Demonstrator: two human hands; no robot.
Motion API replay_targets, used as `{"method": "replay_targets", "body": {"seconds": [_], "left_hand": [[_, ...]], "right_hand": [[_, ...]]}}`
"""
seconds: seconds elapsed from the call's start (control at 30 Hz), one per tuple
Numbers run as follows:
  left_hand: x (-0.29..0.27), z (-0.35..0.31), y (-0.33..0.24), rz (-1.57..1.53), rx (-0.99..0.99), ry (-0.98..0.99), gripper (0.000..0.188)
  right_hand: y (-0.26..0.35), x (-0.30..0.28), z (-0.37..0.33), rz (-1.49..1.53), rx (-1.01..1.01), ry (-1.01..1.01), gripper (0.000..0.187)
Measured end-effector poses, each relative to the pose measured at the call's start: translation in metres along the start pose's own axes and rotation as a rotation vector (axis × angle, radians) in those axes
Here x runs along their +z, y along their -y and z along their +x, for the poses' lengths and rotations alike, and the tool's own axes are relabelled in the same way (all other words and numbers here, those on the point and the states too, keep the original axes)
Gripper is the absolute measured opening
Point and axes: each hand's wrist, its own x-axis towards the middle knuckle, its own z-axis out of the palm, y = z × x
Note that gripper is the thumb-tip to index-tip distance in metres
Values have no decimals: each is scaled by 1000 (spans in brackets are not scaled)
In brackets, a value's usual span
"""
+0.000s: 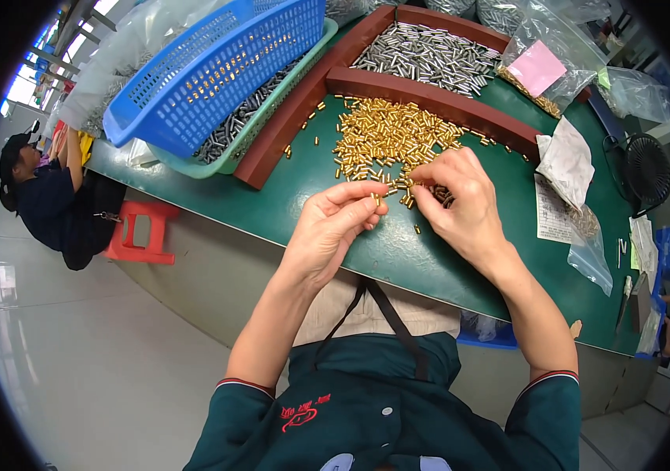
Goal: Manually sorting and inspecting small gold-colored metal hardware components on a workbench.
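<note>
1. Here in the upper middle of the frame, the heap of gold-coloured cylinders (398, 129) spreads over the green tabletop (272, 212), its lower edge right at the fingertips.
2. And the left hand (329, 228), at centre: forearm slanting up from the lower left, palm turned inward, thumb and forefinger pinched on a small gold-coloured cylinder (376, 200), remaining fingers curled beneath.
3. Now the right hand (467, 206), just right of centre: forearm rising from the lower right, wrist bent toward the middle, fingers arched, back of the hand up. Thumb and forefinger nearly meet at the heap's edge; whether they grip a piece, I cannot tell. More cylinders show beneath its curled fingers.
4. One stray cylinder (417, 229) lies below, between the hands.
5. Above the heap, a reddish-brown bar (429, 102) divides it from silver pins (429, 59).
6. Upper left, a blue basket (217, 74) tilts over a pale green basket (229, 169) of dark pieces.
7. Far left, a co-worker (56, 196) sits on a red stool (143, 231).
</note>
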Motion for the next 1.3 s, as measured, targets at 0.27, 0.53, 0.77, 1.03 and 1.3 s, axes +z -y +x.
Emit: {"method": "replay_targets", "body": {"seconds": [0.27, 0.53, 0.77, 1.03, 1.3], "left_hand": [[-4, -2, -4, -172, -114, -12, 15], [-6, -2, -6, -293, -116, -6, 12], [-9, -1, -4, -314, -88, -12, 13], [-12, 2, -6, -298, -185, 62, 11], [15, 6, -2, -98, -139, 53, 25]], "right_hand": [[2, 16, 7, -100, -91, 73, 4], [4, 18, 6, -87, -117, 123, 6], [9, 21, 6, -58, -175, 165, 7], [8, 21, 6, -118, -181, 161, 8], [20, 7, 3, 986, 531, 261, 17]]}}
